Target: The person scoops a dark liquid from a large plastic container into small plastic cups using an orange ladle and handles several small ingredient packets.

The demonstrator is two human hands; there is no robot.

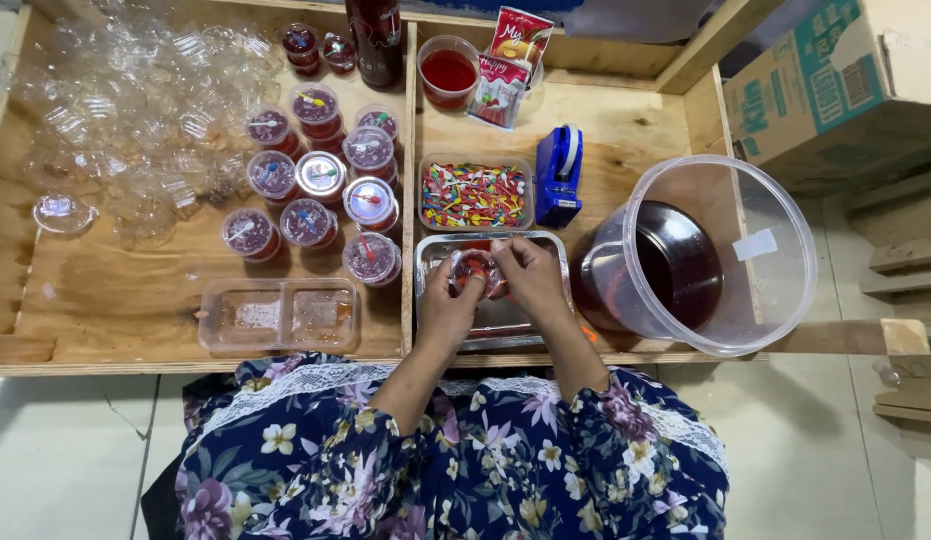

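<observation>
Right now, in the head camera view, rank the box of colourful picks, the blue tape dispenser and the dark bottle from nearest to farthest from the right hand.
From the right hand:
1. Box of colourful picks, just beyond the hands.
2. Blue tape dispenser, beyond, slightly right.
3. Dark bottle, at the far edge, to the left.

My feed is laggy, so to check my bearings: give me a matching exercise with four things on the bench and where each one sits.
Things:
1. blue tape dispenser
2. big clear bucket of dark red liquid
3. tray of coloured picks
4. two-compartment clear tray

Places:
A. far right of the bench
B. left section, near edge
C. just beyond the steel tray
D. between the picks and the bucket

Pairs: 1-D, 2-A, 3-C, 4-B
</observation>
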